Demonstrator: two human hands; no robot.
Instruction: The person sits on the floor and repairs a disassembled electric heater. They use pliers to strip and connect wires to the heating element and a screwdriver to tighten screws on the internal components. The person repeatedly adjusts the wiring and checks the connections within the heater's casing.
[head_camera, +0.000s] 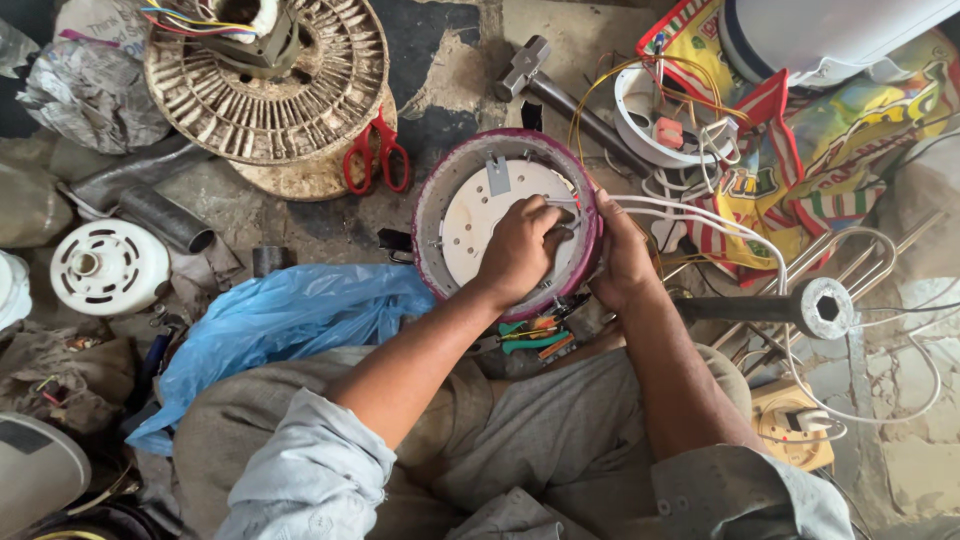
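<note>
A person seen from above, wearing a pale grey-blue shirt with sleeves rolled to the elbows, small buttons on the cuffs, and creased grey-beige trousers, with bare forearms, left hand (518, 250) and right hand (624, 258).

Informal floor-level appliance repair workshop. Bare, stained concrete floor (450, 60) serves as the bench; the person sits on it. Evidence: stripped fan motor with ribbed rotor plate and loose coloured wires (265, 70), hammer (560, 95), red-handled scissors (377, 152), green-handled pliers (535, 335), white vented motor cover (108, 266), heating element rods (850, 260), loose white cable (700, 215) running to a wall-type socket block (795, 425). Parts and scrap bags lie scattered all around.
</note>
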